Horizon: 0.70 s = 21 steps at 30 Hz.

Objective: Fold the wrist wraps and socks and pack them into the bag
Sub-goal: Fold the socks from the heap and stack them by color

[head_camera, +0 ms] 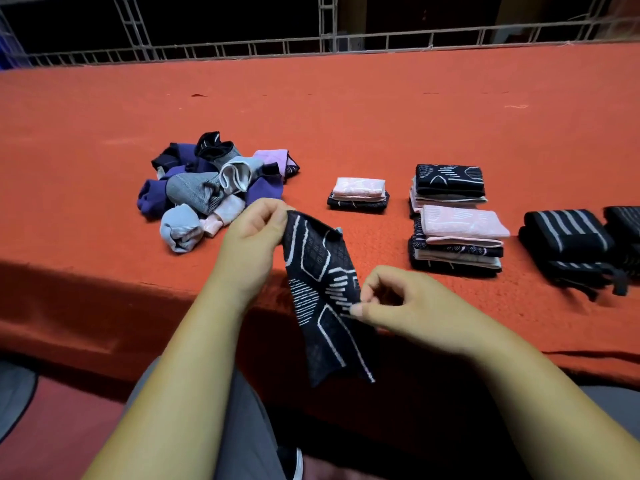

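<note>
I see a dark navy sock with white line patterning held up in the air between the two hands, just above the near edge of the worktop. It hangs tilted, with its upper end toward the left and its lower end dangling down in front of the worktop's edge. The left hand pinches the sock's top corner between thumb and curled fingers. The right hand pinches the sock's right edge about halfway down, fingers bent in on the fabric. I read both hands as closed on the sock, neither one free.

Beyond the left hand, a loose pile of unfolded socks in purple, grey, pale blue, pink and black lies on the worktop's orange-red cloth. To the right of it sits a small folded stack, pink on top of dark. Further right are two taller folded stacks, one behind the other and touching: the rear stack is topped by a navy patterned sock, the front stack by a pink one. At the far right lie black wrist wraps with grey stripes, partly cut off by the frame. A white metal railing runs along the far side of the worktop, and grey trousers show below my view of the forearms.
</note>
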Motion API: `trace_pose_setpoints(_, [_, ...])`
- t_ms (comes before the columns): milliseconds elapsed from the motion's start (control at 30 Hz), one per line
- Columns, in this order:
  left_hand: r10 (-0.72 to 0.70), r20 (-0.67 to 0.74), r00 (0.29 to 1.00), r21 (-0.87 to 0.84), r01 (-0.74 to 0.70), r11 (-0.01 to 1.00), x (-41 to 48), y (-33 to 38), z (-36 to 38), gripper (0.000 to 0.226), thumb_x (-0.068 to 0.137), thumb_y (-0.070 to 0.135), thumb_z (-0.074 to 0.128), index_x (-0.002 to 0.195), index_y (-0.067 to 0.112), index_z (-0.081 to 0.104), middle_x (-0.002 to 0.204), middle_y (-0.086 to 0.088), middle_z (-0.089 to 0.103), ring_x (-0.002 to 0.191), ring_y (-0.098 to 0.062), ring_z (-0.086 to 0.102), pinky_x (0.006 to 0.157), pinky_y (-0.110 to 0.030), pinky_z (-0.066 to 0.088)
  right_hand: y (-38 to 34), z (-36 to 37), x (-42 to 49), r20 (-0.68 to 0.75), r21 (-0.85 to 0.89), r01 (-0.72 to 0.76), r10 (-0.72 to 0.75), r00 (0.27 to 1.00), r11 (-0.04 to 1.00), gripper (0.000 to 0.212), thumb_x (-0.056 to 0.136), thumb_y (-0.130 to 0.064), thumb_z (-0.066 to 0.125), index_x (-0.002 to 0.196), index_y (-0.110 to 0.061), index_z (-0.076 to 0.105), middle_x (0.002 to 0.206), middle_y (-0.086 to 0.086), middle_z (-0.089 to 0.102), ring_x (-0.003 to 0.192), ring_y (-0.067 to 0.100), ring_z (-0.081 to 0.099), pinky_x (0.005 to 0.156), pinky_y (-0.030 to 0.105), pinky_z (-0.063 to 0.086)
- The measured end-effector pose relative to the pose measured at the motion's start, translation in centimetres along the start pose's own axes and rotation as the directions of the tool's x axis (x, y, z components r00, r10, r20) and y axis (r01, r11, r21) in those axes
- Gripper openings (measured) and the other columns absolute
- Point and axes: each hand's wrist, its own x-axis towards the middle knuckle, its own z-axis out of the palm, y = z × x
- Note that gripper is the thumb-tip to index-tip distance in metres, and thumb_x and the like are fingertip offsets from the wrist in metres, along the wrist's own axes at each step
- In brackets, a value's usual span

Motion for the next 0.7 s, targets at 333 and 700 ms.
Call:
trace_pose_setpoints(333, [-0.001, 0.179, 0.984, -0.213, 0.039, 0.976, -1.0, 0.4, 1.1, 0.008, 0.101, 0.017, 0.056, 0.1, 0.01, 0.06, 0.106, -0.002, 0.071, 0.091, -0.014, 0.062, 0.081, -0.026, 0.052, -0.3, 2.1, 2.4, -0.33, 0.352, 0.062, 0.061, 0.942, 0.934, 0.018, 0.094, -0.035, 0.08, 0.108, -0.027, 0.072, 0.092, 0.008, 0.074, 0.08, 0.016, 0.067, 0.08, 0.045, 0.056])
trace_pose_setpoints(700, [-0.092, 0.18, 0.979, -0.009, 0.095, 0.995, -0.7, -0.5, 0.9, 0.02, 0.104, 0.024, 0.057, 0.108, 0.005, 0.064, 0.093, -0.005, 0.063, 0.08, -0.013, 0.055, 0.066, -0.022, 0.045, -1.4, 0.1, 1.3, -0.477, -0.059, 0.169, -0.177, 0.861, 0.984, 0.012, 0.1, -0.034, 0.073, 0.108, -0.033, 0.065, 0.084, -0.008, 0.071, 0.072, 0.012, 0.069, 0.077, 0.036, 0.055])
